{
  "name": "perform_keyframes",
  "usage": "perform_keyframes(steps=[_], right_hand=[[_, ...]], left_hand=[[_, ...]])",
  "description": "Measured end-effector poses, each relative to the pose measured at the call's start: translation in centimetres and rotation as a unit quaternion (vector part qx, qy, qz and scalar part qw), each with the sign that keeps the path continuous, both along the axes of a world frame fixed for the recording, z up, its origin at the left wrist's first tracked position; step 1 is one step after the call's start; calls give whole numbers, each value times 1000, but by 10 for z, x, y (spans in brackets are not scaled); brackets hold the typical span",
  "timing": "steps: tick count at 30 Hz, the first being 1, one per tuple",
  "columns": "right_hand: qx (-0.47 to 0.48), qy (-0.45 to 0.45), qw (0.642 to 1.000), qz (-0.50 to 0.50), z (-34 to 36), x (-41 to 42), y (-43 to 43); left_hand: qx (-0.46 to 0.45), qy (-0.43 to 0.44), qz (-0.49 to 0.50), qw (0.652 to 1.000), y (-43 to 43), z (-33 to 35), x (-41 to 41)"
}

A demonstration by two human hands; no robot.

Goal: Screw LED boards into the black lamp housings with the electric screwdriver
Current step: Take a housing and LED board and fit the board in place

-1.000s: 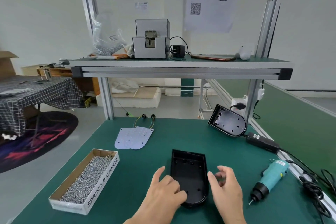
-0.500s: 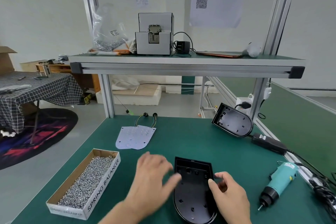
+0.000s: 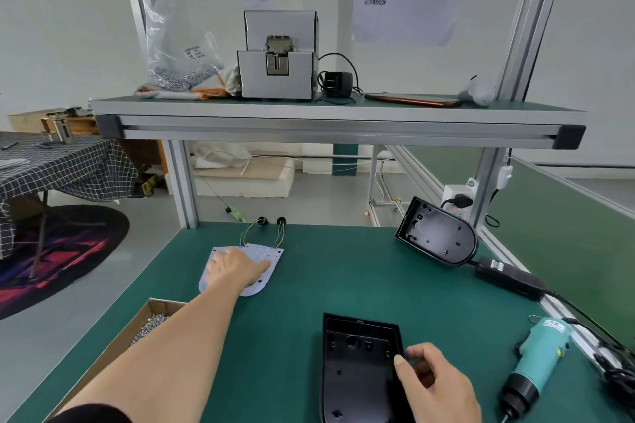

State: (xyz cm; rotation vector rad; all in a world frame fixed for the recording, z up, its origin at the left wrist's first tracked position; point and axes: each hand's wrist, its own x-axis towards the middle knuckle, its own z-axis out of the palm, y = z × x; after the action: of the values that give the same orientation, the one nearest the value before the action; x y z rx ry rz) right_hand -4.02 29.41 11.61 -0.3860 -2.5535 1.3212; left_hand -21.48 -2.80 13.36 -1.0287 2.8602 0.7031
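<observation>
Head view, early stage of assembly. Left hand [image 3: 237, 268] lies on the LED board [image 3: 271, 256] at the far left of the green table [image 3: 343, 285], fingers stretched flat over it and not closed round it. Right hand [image 3: 436, 385] steadies the near housing [image 3: 357, 371], thumb over its right wall and fingers curled just outside, apparently pinching that wall. Near housing lies open side up and bare inside; the second housing [image 3: 436, 233], tilted at the far right, is equally bare. Screwdriver [image 3: 539, 357] lies untouched to the right; box of screws [image 3: 151, 323] sits at the left. Judged progress: no board seated, no screw driven; fetching, seating and fastening all remain.
</observation>
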Motion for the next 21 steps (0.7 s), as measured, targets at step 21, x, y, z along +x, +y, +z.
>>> perform_keyframes(steps=[21], right_hand=[[32, -6, 999, 17, -12, -8, 8]], left_hand=[[257, 134, 0, 957, -11, 10, -1]])
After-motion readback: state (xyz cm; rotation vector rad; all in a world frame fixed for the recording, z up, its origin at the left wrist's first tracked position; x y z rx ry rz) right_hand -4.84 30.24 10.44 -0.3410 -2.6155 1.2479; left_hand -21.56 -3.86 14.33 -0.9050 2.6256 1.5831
